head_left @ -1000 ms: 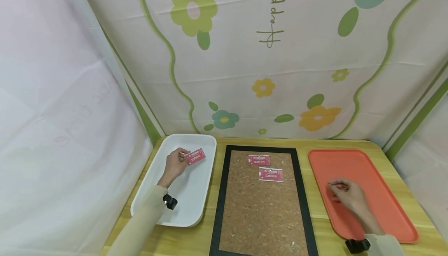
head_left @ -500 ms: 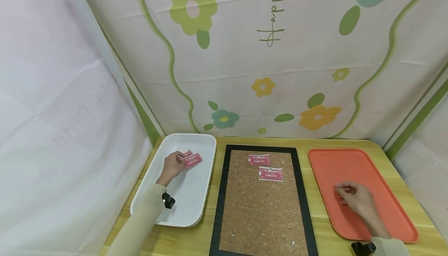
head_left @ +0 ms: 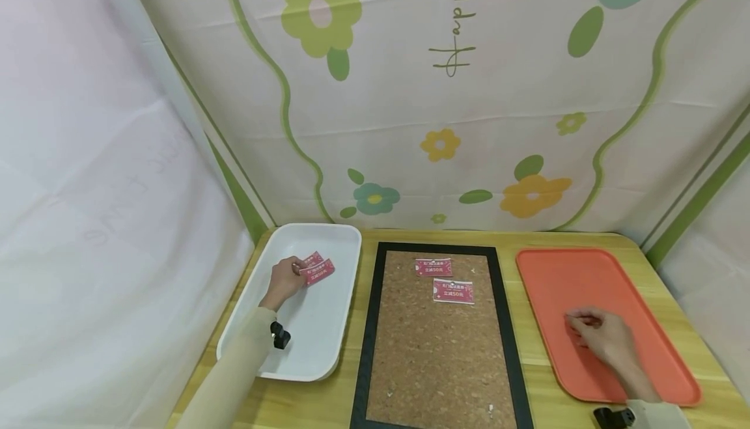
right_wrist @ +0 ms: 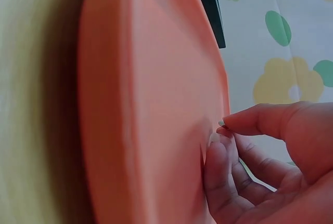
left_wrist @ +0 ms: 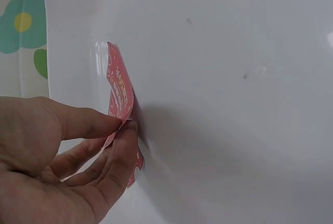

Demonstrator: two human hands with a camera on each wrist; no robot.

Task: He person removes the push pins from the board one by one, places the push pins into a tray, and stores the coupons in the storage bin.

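Observation:
In the head view, my left hand (head_left: 286, 278) is over the white tray (head_left: 313, 338) on the left. It pinches a pink printed coupon (head_left: 317, 272) between thumb and fingers. The left wrist view shows this coupon (left_wrist: 120, 86) bent above the grip. A second pink coupon (head_left: 312, 259) shows partly behind the first. My right hand (head_left: 606, 338) is low over the orange-red tray (head_left: 574, 273), thumb and index fingertip together. At those fingertips is a small pale thing (right_wrist: 221, 124), mostly hidden.
Between the trays lies a black-framed cork board (head_left: 439, 357). Near its top are an upper pink coupon (head_left: 433, 267) and a lower one (head_left: 453, 291), each with a small pin at its upper edge. A flowered white cloth (head_left: 398, 103) stands behind the wooden table (head_left: 346, 390).
My left hand has shifted slightly down and left with its coupon, and the second coupon has come into view behind it. My right hand has moved a little right and down over its tray.

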